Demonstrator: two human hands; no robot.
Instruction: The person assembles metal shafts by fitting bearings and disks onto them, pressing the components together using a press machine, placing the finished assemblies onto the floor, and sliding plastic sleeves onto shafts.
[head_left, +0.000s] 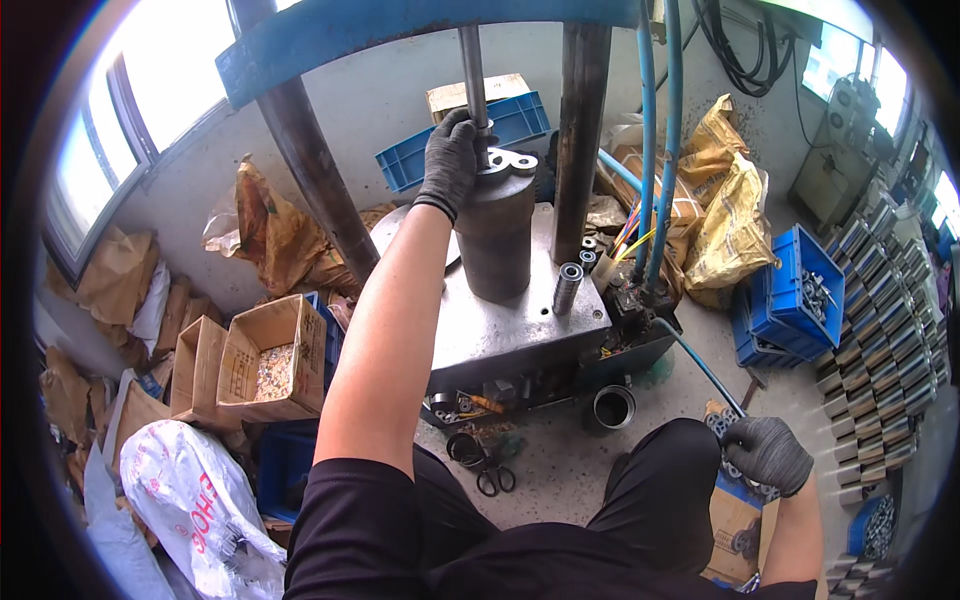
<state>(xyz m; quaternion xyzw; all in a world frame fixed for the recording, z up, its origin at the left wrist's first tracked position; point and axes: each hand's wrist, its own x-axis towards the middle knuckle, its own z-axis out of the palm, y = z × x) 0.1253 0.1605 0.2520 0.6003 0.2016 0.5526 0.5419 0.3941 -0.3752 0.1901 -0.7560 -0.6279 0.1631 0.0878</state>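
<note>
My gloved left hand [450, 160] clamps the flange [508, 160] atop the die [495, 235] beside the ram [474, 80], risking a pinch, while my right hand [768, 455] closes on bearings [722, 425] below.

An open cardboard box [268, 360] of small metal pieces sits near left, beside a white sack [190, 500]. Crumpled yellow bags [725, 215] lie far right, above a blue crate [805, 290]. Scissors [493, 480] lie on the floor, with stacked metal parts [880, 330] along the right.
</note>
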